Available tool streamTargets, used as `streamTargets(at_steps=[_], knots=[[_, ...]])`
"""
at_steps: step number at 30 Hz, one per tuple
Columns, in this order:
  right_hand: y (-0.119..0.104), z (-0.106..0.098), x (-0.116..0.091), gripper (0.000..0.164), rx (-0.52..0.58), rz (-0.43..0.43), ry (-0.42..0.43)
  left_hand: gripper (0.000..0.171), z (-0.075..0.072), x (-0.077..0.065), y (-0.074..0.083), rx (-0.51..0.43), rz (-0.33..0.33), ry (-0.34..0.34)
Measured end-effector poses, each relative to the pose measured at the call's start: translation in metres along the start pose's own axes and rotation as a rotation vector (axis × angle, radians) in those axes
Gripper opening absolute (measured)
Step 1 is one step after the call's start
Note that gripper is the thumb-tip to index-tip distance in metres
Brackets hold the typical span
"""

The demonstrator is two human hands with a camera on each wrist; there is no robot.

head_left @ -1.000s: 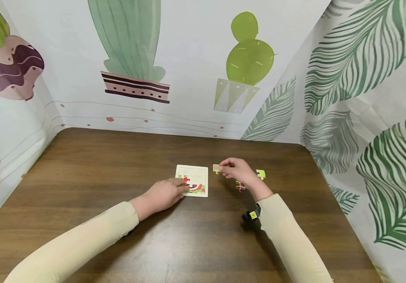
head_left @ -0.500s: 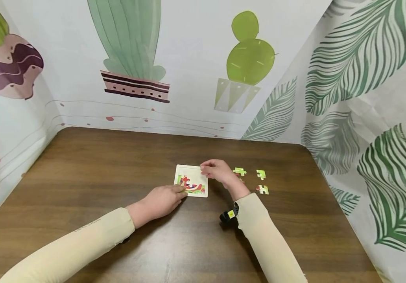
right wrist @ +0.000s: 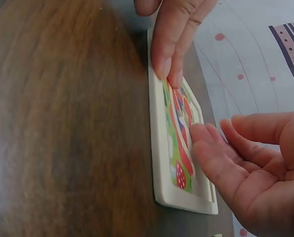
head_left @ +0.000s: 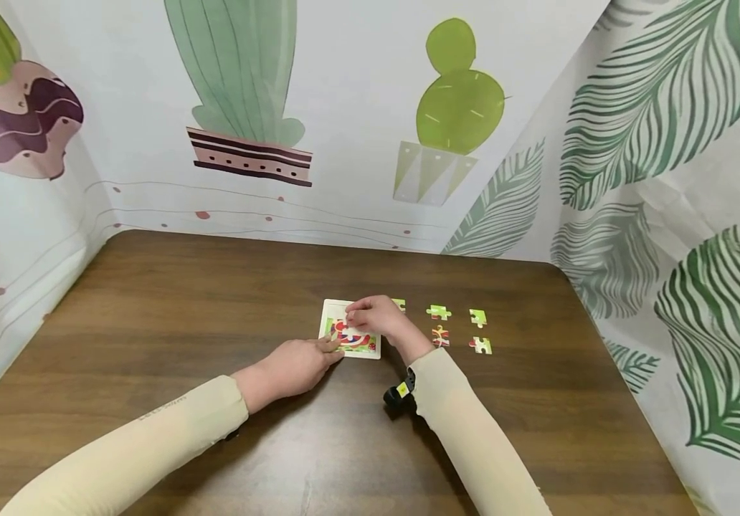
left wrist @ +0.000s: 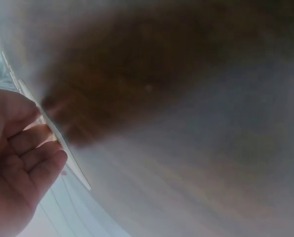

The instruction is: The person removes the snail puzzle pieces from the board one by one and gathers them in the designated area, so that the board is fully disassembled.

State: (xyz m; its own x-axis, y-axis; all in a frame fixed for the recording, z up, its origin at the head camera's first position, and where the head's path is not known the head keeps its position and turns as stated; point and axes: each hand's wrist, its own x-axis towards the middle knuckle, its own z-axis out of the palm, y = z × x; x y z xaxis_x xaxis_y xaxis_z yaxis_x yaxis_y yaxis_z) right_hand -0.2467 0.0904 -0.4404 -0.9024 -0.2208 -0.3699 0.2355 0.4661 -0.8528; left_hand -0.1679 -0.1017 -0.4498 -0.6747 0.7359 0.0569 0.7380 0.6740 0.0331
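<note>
Left hand (head_left: 297,365) – fingers extended, resting on puzzle board (head_left: 334,309), centre frame; right hand (head_left: 379,315) – above board, grasp unclear; loose pieces (head_left: 439,312), centre-right.

square white-framed puzzle (head_left: 334,310), partly filled, flat, left of loose green-and-red pieces (head_left: 438,312)

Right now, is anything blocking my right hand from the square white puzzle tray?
Nothing visible blocks your right hand; it is at the square white puzzle tray, over or touching its surface. Your left hand rests on the tray's near left corner, outside that path. The loose multicoloured jigsaw pieces lie right of the tray.
</note>
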Motion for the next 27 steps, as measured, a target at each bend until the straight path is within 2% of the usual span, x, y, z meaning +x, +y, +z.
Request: streamTargets(at_steps=[5, 12, 22, 27], knots=[[0.002, 0.002, 0.005, 0.023, 0.072, 0.045, -0.025, 0.033, 0.0, -0.002, 0.001, -0.005, -0.003, 0.013], [0.001, 0.004, 0.012, 0.023, 0.11, 0.099, -0.006, 0.032, 0.002, -0.002, 0.003, -0.002, 0.001, 0.035], [-0.006, 0.004, 0.012, 0.021, -0.057, 0.049, -0.024, 0.035, 0.0, -0.002, 0.002, -0.025, -0.001, -0.012], [-0.009, 0.006, 0.01, 0.018, -0.121, 0.022, -0.002, 0.035, 0.0, -0.001, 0.001, -0.032, -0.001, -0.015]])
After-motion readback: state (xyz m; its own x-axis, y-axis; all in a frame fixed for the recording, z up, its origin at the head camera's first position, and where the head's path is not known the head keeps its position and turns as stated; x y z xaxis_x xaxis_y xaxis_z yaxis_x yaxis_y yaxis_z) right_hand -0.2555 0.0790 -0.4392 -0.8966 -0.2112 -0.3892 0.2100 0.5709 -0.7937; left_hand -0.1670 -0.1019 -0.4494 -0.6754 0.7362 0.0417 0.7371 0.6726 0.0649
